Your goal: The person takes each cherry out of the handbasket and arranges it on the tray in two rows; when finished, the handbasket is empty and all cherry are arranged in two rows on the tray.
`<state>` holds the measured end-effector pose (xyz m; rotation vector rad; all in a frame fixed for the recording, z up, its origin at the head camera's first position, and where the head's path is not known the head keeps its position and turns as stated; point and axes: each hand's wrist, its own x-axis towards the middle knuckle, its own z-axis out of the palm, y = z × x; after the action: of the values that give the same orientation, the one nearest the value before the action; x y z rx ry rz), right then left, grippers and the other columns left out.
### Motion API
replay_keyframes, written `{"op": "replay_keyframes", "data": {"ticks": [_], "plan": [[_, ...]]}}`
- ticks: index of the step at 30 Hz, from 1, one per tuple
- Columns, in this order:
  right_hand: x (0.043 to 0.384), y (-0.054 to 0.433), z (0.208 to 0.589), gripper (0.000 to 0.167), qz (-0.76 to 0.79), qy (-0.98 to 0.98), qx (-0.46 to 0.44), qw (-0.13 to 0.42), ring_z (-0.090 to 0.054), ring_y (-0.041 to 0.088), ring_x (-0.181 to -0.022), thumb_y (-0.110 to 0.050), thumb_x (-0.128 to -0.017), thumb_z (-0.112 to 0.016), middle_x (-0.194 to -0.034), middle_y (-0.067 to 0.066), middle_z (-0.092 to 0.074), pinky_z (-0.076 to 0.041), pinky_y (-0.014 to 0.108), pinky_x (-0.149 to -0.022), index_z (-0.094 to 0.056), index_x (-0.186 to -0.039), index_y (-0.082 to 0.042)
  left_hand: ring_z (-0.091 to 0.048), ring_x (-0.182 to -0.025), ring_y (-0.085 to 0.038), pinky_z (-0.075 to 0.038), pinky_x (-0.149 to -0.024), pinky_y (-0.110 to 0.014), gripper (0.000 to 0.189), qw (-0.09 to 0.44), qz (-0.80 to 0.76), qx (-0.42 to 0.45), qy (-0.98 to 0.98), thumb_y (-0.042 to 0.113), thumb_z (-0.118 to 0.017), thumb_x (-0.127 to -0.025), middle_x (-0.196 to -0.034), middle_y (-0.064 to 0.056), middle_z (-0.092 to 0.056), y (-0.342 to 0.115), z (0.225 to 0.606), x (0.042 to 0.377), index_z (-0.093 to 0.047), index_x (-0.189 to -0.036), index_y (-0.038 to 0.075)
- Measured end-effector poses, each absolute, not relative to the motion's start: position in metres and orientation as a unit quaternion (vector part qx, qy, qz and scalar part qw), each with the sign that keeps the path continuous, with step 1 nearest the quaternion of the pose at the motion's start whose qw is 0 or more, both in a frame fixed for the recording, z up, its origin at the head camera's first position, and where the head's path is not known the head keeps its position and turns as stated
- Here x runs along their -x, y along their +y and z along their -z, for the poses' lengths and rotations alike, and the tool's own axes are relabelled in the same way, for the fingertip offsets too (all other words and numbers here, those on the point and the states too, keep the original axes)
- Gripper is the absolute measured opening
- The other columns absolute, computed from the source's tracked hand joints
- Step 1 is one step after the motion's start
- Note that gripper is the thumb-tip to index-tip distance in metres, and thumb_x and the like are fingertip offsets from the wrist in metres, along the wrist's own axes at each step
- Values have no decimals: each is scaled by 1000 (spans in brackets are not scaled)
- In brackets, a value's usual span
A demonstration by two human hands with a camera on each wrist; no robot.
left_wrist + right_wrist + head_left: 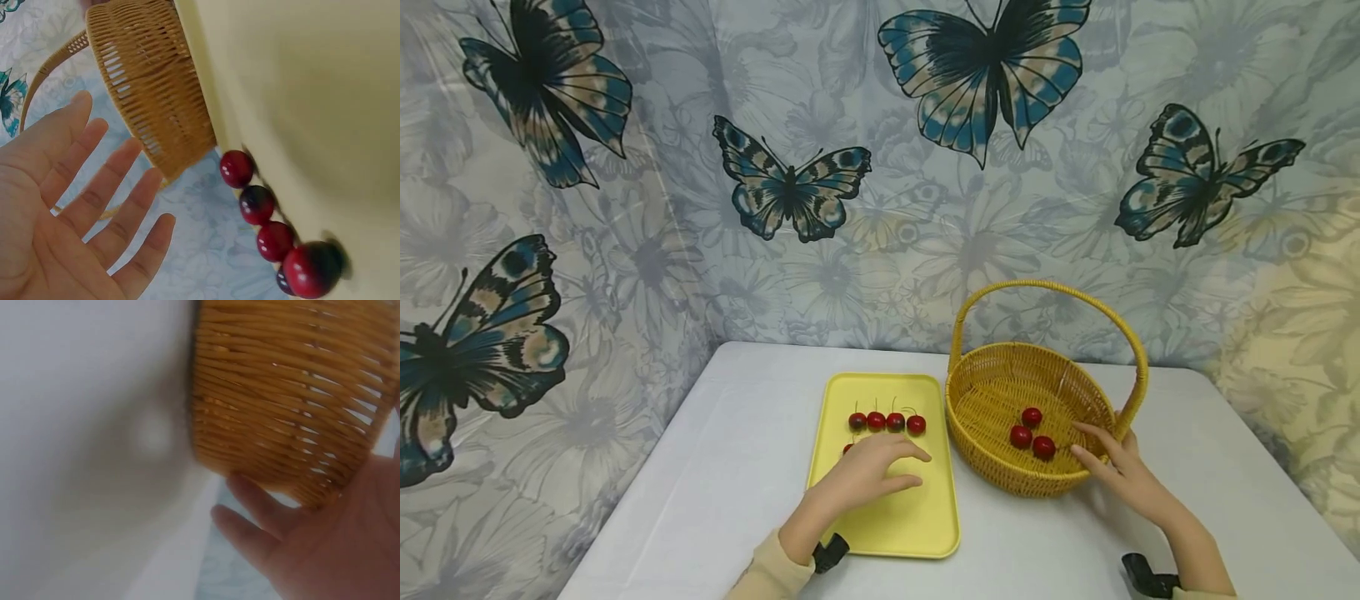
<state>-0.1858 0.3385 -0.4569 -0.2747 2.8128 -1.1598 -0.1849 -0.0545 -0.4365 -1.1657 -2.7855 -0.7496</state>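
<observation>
My left hand hovers over a yellow tray, fingers apart and holding nothing. Beyond it on the tray, several dark red cherries with thin stems form a row. One more cherry is partly hidden behind that hand. To the right stands a yellow wicker basket with three cherries in it. My right hand grips the basket's right rim near the handle's foot, some fingers over the inside, others outside against the woven wall.
The basket's tall arched handle rises above its rim. Tray and basket stand side by side on a white table. Butterfly-print cloth hangs behind and to the left of the table.
</observation>
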Motion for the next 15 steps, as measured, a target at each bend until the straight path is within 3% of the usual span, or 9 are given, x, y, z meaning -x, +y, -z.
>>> {"op": "replay_keyframes", "data": {"ticks": [7,15], "plan": [[186,339,451,57,380,918,97,67,-7,57,-120,-33,-98,-44,-132,45,1,-28,74,-73,-27,-142,-2,-53,-111,-6,-44,-94,-23,31,2,247,399,-883,37,-58,-91,-116,12,-60,-27,425,195,-62,-119,25],[188,339,453,57,381,917,102,61,-14,52,-117,-34,-99,-42,-133,42,-5,-36,66,-71,-25,-144,-4,-55,-108,-5,-43,-90,-17,30,6,248,423,-871,36,-57,-92,-115,10,-61,11,424,215,-63,-117,23]]}}
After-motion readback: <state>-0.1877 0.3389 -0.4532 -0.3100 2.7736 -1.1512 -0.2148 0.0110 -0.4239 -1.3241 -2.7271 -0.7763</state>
